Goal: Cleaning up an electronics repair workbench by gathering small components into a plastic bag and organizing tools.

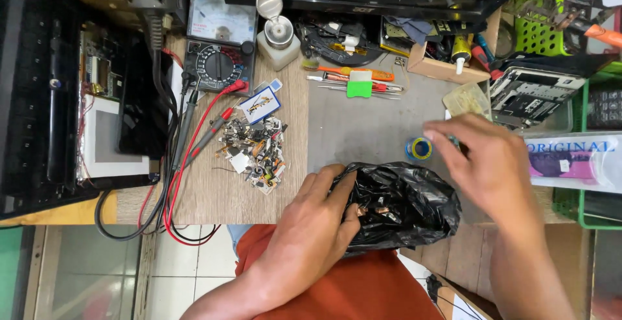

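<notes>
One black plastic bag (402,206) at the bench's (214,197) near edge, small copper-coloured parts showing in its mouth. My left hand (311,232) has its fingers dug into the opening, grasping the film. Right hand (492,164) hovers above, fingers loose, holding nothing. I judge the bag soft, light and slippery; best gripped at the bunched rim. One pile of loose components (256,151), one multimeter (219,61).
</notes>
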